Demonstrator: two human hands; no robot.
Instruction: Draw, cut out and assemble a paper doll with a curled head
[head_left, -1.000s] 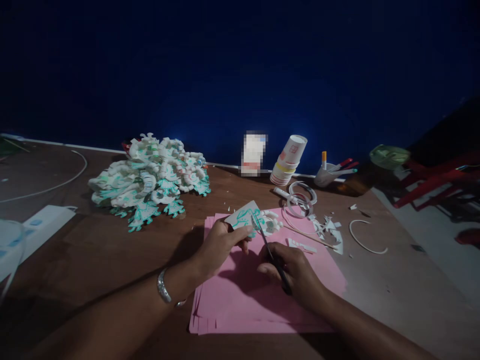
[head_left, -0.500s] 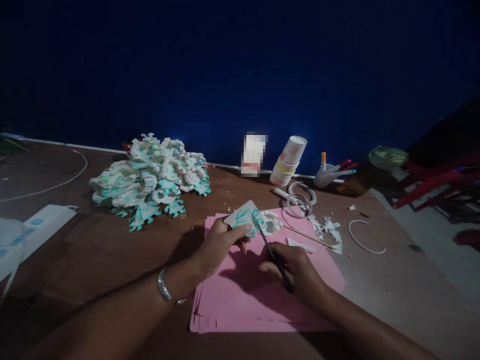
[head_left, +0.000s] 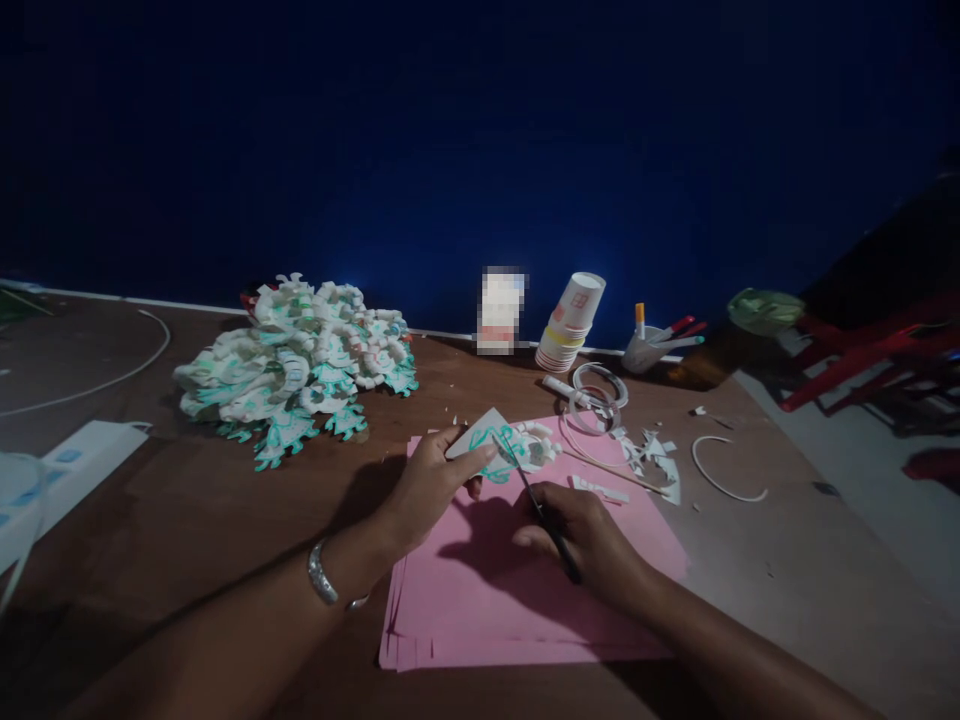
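Note:
My left hand (head_left: 429, 490) pinches a small white paper piece (head_left: 489, 444) printed with a teal figure and holds it just above a stack of pink paper sheets (head_left: 480, 600). My right hand (head_left: 592, 535) is closed around dark scissors (head_left: 536, 505). Their blades point up and left into the paper piece. A silver bracelet (head_left: 322, 578) circles my left wrist. Cut white curls hang at the right side of the held piece.
A heap of white and teal paper cut-outs (head_left: 296, 355) lies at the back left. Stacked paper cups (head_left: 571, 320), tape rolls (head_left: 596, 390), a holder with pens (head_left: 656, 345), paper scraps (head_left: 649, 460) and a white strip (head_left: 720, 470) sit at the back right. Red chair legs (head_left: 870, 365) stand far right.
The paper piece has tilted a little lower in my left hand. The scissors have shifted slightly left along it. The view has dipped a bit.

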